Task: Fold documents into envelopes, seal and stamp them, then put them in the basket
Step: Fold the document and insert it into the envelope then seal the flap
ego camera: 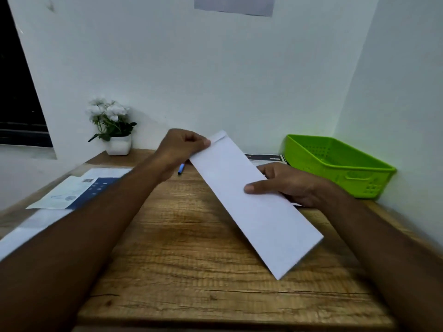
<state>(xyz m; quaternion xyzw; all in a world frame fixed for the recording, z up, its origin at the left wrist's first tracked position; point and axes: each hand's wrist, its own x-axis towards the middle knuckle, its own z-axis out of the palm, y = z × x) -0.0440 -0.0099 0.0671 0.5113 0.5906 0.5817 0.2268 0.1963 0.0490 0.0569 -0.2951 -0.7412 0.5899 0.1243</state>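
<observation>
White envelope [256, 202] — lime-green perforated basket [335, 164] — brown wood-grain table [191, 271], blue pen [181, 169].

Wooden bench [191, 259]: grain and knots visible, with a dark crack near the front edge at 7 o'clock. A white-flowered plant in a white square pot [118, 145] stands at the bench's 10 o'clock corner against the wall, and a blue pen [181, 169] lies at 11 o'clock, partly hidden. A grey sheet [235, 4] hangs on the wall at 12 o'clock of the view, with a dark opening [16, 92] at 9 o'clock.
</observation>
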